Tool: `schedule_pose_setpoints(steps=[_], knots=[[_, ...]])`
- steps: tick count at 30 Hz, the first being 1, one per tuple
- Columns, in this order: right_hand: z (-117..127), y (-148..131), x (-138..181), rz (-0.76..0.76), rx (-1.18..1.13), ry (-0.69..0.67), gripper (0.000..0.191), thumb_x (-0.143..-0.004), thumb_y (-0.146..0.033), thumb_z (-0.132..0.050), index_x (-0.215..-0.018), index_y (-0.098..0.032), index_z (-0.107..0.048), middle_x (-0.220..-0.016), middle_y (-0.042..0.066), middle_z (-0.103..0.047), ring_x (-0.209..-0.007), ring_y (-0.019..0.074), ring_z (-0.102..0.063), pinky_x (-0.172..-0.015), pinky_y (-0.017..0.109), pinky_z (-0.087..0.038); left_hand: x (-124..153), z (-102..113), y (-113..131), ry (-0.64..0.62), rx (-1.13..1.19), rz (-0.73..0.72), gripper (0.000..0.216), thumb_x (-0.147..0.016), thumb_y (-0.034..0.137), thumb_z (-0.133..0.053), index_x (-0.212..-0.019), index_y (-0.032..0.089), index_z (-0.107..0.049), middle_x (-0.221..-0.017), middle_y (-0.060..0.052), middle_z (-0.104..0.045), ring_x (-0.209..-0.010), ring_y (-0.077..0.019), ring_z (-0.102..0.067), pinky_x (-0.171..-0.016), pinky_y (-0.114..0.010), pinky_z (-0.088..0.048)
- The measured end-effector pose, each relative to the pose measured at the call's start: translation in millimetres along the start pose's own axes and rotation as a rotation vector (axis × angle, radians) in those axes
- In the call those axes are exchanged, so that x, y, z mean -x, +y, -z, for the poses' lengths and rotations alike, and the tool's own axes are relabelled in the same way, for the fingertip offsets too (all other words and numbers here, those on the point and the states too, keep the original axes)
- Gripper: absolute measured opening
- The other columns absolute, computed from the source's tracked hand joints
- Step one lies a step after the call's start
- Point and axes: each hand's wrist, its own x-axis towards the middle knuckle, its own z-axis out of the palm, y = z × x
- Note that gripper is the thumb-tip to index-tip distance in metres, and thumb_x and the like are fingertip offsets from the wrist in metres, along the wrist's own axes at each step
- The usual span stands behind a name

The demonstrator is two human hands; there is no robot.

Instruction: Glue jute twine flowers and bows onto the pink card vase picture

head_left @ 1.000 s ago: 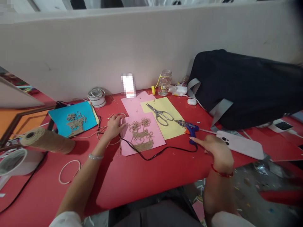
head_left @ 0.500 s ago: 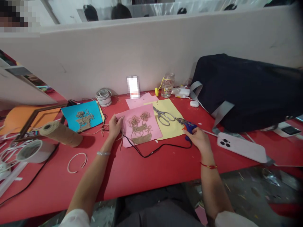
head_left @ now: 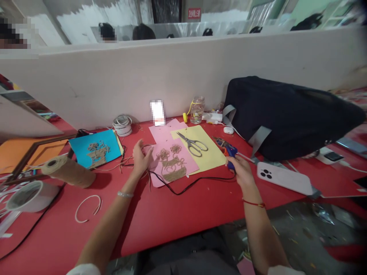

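The right hand [head_left: 242, 172] is gripping a blue hot glue gun [head_left: 230, 151], the open left hand [head_left: 140, 158] is resting just beside a pink card [head_left: 189, 166] bearing jute flowers [head_left: 169, 152], and a far glass jar [head_left: 197, 110] is holding small bits [head_left: 196, 116].

Handle of the glue gun [head_left: 231, 152] hidden by the right hand [head_left: 242, 172]; lit screen [head_left: 157, 113] blurred; left sleeve [head_left: 83, 270] cut off by lower edge.
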Motion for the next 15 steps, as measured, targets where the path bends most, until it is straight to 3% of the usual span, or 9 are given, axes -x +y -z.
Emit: schedule_pose_setpoints(steps=[3, 5, 10, 15], knots=[[-1.9, -5.0, 5.9, -0.119, -0.325, -0.093, 0.029, -0.069, -0.046, -0.069, -0.07, -0.021, -0.054, -0.056, -0.002, -0.055, -0.046, 0.0103, -0.046, -0.04, 0.023, -0.032, -9.1, -5.9, 17.5, -0.166, -0.174, -0.213, 0.031, -0.092, 0.037, -0.062, -0.117, 0.018, -0.065, -0.121, -0.014, -0.067, -0.119, -0.0299, -0.058, -0.104, -0.047, -0.045], [-3.5, -9.0, 9.4, -0.176, -0.482, -0.189, 0.03, -0.067, -0.043, -0.074, -0.071, -0.021, -0.055, -0.058, -0.001, -0.058, -0.045, 0.0092, -0.045, -0.038, 0.022, -0.029, -19.3, -21.2, 25.7, -0.304, -0.18, -0.251, 0.027, -0.091, 0.039, -0.063, -0.109, 0.02, -0.07, -0.113, -0.011, -0.07, -0.111, -0.0278, -0.062, -0.102, -0.044, -0.047], [-16.4, -30.1, 1.1, -0.189, -0.561, -0.472, 0.031, -0.071, -0.038, -0.077, -0.09, -0.019, -0.062, -0.065, -0.001, -0.065, -0.049, 0.0107, -0.054, -0.042, 0.021, -0.036, -43.2, -70.2, 19.3, -0.517, -0.142, -0.195, 0.03, -0.074, 0.041, -0.08, -0.093, 0.018, -0.076, -0.096, -0.01, -0.071, -0.092, -0.0257, -0.066, -0.089, -0.038, -0.053], [-52.5, -55.2, -33.0, -0.117, -0.542, -0.541, 0.04, -0.068, -0.04, -0.087, -0.09, -0.018, -0.063, -0.064, -0.004, -0.059, -0.047, 0.0055, -0.047, -0.038, 0.018, -0.026, -42.9, -73.7, 2.1, -0.564, -0.04, -0.1, 0.029, -0.072, 0.038, -0.082, -0.086, 0.016, -0.069, -0.09, -0.007, -0.072, -0.081, -0.0206, -0.067, -0.073, -0.031, -0.054]])
